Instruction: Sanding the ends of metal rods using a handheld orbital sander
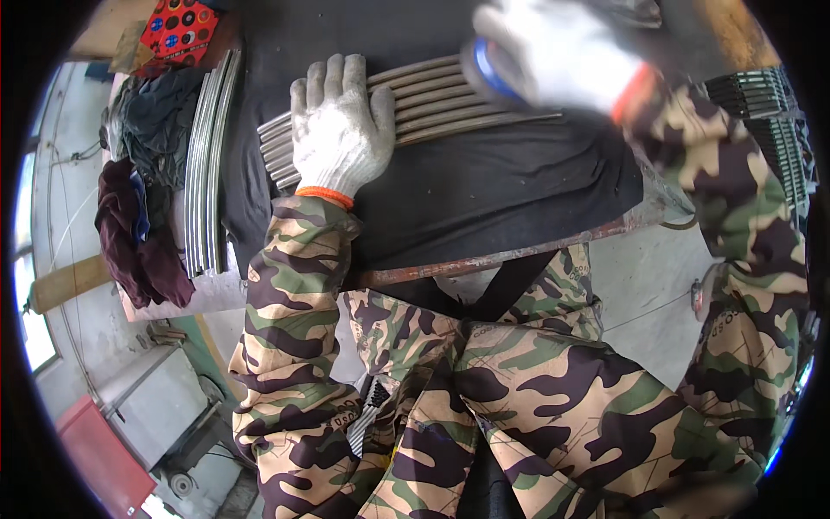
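A row of metal rods [432, 105] lies side by side on a black cloth [501, 186] over the table. My left hand [340, 130], in a whitish knitted glove with an orange cuff, rests flat across the rods near their left end, fingers stretched out. Over the right part of the same rods, my gloved right hand [562, 56] is smeared by motion. Its fingers are around a dark, rounded thing with a blue edge [494, 71], too blurred to name, at the rods' upper side.
A second bundle of shinier rods [207, 173] stretches along the table's left side. Beyond it are crumpled dark cloths [143, 233]. A red patterned box [179, 33] stands at the far left. Dark metal parts [765, 112] are stacked at the right. The table's near edge [484, 266] runs before me.
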The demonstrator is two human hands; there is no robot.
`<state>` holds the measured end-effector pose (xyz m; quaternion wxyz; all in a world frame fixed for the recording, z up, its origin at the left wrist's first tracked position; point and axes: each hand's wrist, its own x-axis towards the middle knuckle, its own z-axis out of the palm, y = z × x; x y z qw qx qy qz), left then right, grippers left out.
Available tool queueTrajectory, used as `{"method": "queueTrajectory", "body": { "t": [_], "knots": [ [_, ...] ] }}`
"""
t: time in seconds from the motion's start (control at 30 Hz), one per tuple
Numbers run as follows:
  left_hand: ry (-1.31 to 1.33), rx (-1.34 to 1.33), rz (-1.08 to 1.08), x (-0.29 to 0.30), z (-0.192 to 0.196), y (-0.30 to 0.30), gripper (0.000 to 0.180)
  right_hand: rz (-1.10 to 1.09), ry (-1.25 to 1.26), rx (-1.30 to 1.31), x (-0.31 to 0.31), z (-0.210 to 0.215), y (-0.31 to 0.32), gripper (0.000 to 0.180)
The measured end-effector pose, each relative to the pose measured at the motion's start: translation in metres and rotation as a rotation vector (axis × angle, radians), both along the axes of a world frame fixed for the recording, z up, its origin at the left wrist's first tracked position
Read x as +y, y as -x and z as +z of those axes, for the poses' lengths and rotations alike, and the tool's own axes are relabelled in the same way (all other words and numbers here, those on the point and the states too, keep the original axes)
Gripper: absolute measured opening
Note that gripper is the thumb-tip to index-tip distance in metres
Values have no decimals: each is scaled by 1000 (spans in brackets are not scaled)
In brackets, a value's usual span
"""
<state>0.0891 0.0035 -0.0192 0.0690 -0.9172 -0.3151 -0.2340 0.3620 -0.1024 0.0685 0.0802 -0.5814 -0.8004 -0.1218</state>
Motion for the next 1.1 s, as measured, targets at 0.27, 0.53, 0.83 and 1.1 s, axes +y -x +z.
{"method": "queueTrajectory", "body": {
  "t": [0.27, 0.53, 0.83, 1.1],
  "knots": [
    [-94, -125, -27, 1, 6, -9, 37, -140, 71, 9, 18, 7, -8, 24],
    [153, -205, 3, -7, 12, -9, 46, 4, 75, 8, -14, 15, 17, 20],
    [141, -108, 105, 9, -2, 45, 52, -4, 43, -27, -4, -1, 32, 15],
    [137, -137, 200, 15, -4, 46, 46, 52, 1, -58, 64, -8, 75, 19]
  ]
}}
